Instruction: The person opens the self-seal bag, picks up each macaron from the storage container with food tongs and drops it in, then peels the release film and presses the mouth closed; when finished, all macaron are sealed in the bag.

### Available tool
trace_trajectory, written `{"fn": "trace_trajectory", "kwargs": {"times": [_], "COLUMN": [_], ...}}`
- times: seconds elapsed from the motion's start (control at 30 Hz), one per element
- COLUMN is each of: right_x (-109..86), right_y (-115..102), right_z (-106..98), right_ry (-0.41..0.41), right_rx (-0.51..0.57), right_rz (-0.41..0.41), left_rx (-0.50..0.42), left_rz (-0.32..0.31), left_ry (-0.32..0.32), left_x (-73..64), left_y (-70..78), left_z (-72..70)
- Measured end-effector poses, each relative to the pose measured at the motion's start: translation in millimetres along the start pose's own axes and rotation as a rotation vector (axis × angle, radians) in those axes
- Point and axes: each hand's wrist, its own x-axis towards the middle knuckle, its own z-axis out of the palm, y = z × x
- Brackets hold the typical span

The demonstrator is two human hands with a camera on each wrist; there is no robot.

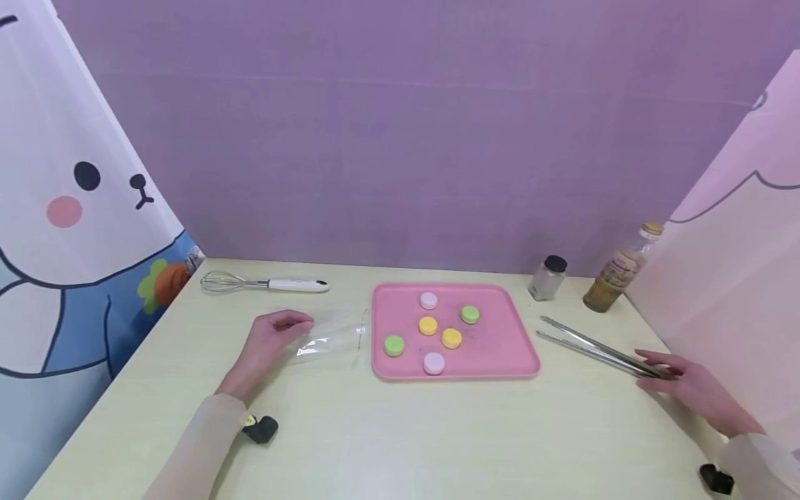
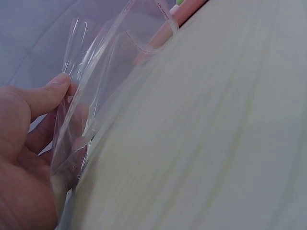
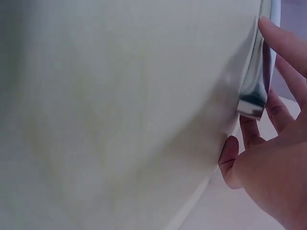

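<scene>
My left hand pinches the edge of a clear plastic bag between thumb and fingers. In the left wrist view the bag is creased where the thumb presses it, and its far end reaches toward the pink tray. At the right, my right hand grips the closed end of metal tongs, whose tips point toward the tray. The right wrist view shows the shiny end of the tongs between thumb and fingers. Between the hands, the pink tray carries several small round macarons in yellow, green and lilac.
A whisk with a white handle lies at the back left. Behind the tongs stand a small jar with a black lid and a corked bottle of brownish liquid. A purple backdrop rises along the table's back edge.
</scene>
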Motion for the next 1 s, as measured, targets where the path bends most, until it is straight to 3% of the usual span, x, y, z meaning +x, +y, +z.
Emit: {"fn": "trace_trajectory", "kwargs": {"times": [0.23, 0.53, 1.0], "right_x": [8.2, 15.5, 18.2], "right_y": [-8, -18, -20], "right_z": [5, 7, 12], "right_ry": [-0.014, -0.005, 0.033], "right_rx": [0.033, -0.010, -0.025], "right_rz": [-0.016, 0.014, -0.002], "left_rx": [-0.008, -0.002, 0.005], "left_rz": [-0.013, -0.018, -0.008], "left_ry": [0.000, 0.000, -0.007], "left_x": [-1.0, -1.2, -2.7], "left_y": [1.2, 1.1, 2.4], "left_z": [-0.3, -0.3, -0.3]}}
